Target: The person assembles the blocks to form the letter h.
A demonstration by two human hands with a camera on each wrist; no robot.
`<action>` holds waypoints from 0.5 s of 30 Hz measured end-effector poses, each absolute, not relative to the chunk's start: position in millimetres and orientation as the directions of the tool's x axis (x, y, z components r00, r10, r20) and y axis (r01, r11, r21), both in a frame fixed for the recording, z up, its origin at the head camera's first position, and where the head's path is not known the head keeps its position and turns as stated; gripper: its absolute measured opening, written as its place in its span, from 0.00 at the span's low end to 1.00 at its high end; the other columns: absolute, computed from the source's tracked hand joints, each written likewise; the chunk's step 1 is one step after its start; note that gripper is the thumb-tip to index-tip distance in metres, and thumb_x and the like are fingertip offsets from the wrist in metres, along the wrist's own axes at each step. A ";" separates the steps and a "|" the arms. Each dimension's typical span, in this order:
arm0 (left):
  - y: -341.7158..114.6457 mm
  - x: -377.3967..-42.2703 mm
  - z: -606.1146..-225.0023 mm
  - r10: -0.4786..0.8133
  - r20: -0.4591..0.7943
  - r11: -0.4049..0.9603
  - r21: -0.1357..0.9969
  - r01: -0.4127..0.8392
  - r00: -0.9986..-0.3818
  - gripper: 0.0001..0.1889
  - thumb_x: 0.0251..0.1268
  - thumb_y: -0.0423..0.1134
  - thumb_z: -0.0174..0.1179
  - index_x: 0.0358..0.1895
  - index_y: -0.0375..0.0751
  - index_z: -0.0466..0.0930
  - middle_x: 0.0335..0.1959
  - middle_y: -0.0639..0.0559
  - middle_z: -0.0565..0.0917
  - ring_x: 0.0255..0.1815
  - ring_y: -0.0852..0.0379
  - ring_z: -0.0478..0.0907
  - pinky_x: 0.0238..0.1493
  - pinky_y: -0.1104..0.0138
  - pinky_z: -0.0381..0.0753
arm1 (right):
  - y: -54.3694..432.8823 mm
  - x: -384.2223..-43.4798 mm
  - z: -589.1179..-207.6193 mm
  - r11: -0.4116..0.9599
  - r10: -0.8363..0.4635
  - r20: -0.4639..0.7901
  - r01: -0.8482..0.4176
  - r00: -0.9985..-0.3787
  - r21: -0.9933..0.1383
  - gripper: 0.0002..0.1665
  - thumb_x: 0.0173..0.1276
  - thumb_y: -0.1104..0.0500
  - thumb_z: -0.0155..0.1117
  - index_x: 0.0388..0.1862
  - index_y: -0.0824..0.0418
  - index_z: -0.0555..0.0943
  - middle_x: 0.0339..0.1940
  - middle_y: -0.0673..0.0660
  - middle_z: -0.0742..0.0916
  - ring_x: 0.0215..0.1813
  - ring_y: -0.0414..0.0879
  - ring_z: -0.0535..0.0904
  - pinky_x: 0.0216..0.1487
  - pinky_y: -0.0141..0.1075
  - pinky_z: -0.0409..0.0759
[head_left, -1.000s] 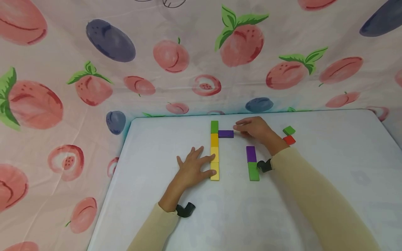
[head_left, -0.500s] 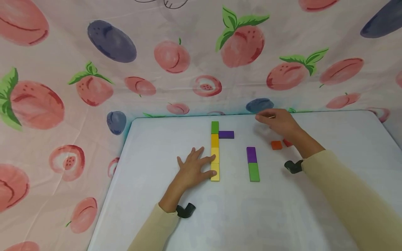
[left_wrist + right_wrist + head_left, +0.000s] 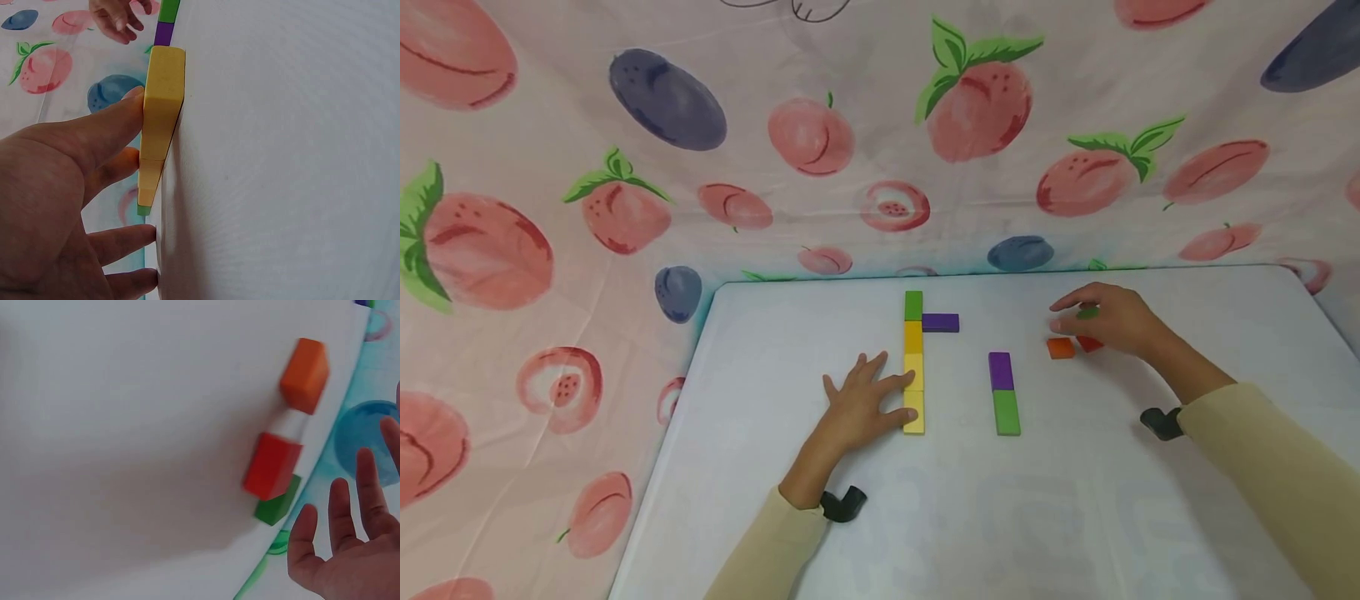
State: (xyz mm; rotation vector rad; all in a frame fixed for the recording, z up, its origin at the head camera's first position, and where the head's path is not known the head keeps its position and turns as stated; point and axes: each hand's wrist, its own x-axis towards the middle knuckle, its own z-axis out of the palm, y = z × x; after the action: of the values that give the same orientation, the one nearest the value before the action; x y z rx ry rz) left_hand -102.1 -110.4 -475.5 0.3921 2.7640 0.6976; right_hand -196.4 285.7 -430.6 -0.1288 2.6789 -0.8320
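Against a fruit-print cloth (image 3: pixel 865 75), a white counter (image 3: pixel 955 508) fills the lower view. A right hand (image 3: pixel 1108 317), a second ago at the end of the crosswise purple block (image 3: pixel 941 323), now hovers well to the right, its fingers loosely extended and holding nothing. A left hand (image 3: pixel 853 407) stays where it was, fingers spread, thumb and forefinger resting against the column (image 3: pixel 916 362) without a grip. That column runs three yellow blocks with a green one at the far end; the crosswise block, unmoved and now free of any hand, juts from its right side, apparently touching. The placement there looks finished for the moment, with attention turned to the loose blocks. Between column and right hand, a purple block (image 3: pixel 1001 372) and a green block (image 3: pixel 1007 413) lie end to end. Smallest to the eye are the loose three: an orange block (image 3: pixel 1061 348), its spot under the forearm a second ago; a red block (image 3: pixel 1088 343), apart from it; and a second green block (image 3: pixel 1087 313), half hidden by the fingers.
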 end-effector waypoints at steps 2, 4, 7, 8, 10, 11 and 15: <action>-110.3 -102.0 -475.5 0.321 -0.186 0.848 0.493 0.194 -0.929 0.30 0.64 0.59 0.67 0.70 0.65 0.76 0.82 0.46 0.60 0.85 0.36 0.46 0.68 0.19 0.33 | 288.9 -194.6 -435.8 0.837 -0.195 -0.266 -0.019 -0.944 -0.546 0.32 0.65 0.35 0.71 0.59 0.53 0.86 0.62 0.65 0.81 0.63 0.63 0.72 0.58 0.59 0.78; -110.3 -102.0 -475.5 0.321 -0.184 0.845 0.498 0.194 -0.929 0.30 0.64 0.59 0.67 0.70 0.65 0.76 0.82 0.46 0.60 0.85 0.35 0.46 0.67 0.19 0.33 | 291.3 -192.9 -440.6 0.848 -0.212 -0.249 -0.051 -0.945 -0.528 0.26 0.65 0.39 0.72 0.56 0.53 0.87 0.60 0.64 0.82 0.61 0.61 0.74 0.57 0.58 0.79; -110.3 -102.1 -475.5 0.322 -0.181 0.845 0.498 0.196 -0.929 0.30 0.64 0.59 0.67 0.70 0.65 0.76 0.82 0.46 0.60 0.85 0.35 0.47 0.67 0.19 0.34 | 294.6 -190.5 -445.6 0.857 -0.245 -0.223 -0.103 -0.944 -0.505 0.23 0.64 0.42 0.75 0.52 0.54 0.89 0.58 0.64 0.84 0.59 0.60 0.76 0.56 0.57 0.79; -110.3 -102.1 -475.5 0.322 -0.180 0.845 0.498 0.196 -0.930 0.30 0.64 0.59 0.67 0.70 0.65 0.76 0.82 0.46 0.60 0.85 0.35 0.47 0.67 0.19 0.34 | 295.4 -189.9 -446.7 0.859 -0.255 -0.219 -0.117 -0.942 -0.498 0.23 0.63 0.43 0.76 0.52 0.54 0.89 0.57 0.64 0.84 0.59 0.60 0.77 0.56 0.57 0.79; -110.4 -102.2 -475.5 0.322 -0.179 0.845 0.496 0.198 -0.930 0.30 0.64 0.59 0.67 0.70 0.65 0.76 0.82 0.46 0.60 0.85 0.35 0.47 0.67 0.19 0.34 | 296.6 -188.7 -447.3 0.866 -0.274 -0.216 -0.142 -0.937 -0.480 0.25 0.62 0.42 0.77 0.52 0.55 0.89 0.56 0.65 0.84 0.59 0.61 0.76 0.55 0.57 0.79; -110.5 -102.2 -475.4 0.323 -0.180 0.846 0.494 0.198 -0.929 0.30 0.64 0.59 0.66 0.70 0.66 0.76 0.82 0.46 0.60 0.85 0.35 0.47 0.67 0.19 0.34 | 296.8 -188.3 -447.1 0.870 -0.280 -0.218 -0.152 -0.935 -0.469 0.27 0.61 0.41 0.77 0.53 0.55 0.89 0.56 0.65 0.84 0.59 0.62 0.76 0.53 0.57 0.80; -110.6 -102.4 -475.4 0.323 -0.182 0.849 0.490 0.199 -0.929 0.30 0.64 0.59 0.67 0.70 0.66 0.76 0.82 0.46 0.60 0.84 0.35 0.47 0.67 0.19 0.34 | 297.6 -187.2 -446.8 0.896 -0.278 -0.252 -0.156 -0.927 -0.415 0.30 0.60 0.37 0.76 0.56 0.52 0.89 0.56 0.64 0.83 0.60 0.64 0.73 0.48 0.59 0.79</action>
State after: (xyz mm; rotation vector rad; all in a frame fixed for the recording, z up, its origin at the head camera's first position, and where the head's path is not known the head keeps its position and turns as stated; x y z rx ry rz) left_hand -102.4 -110.6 -475.4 0.3978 2.7678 0.6936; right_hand -187.2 297.6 -446.8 -0.3231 2.7561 -0.5668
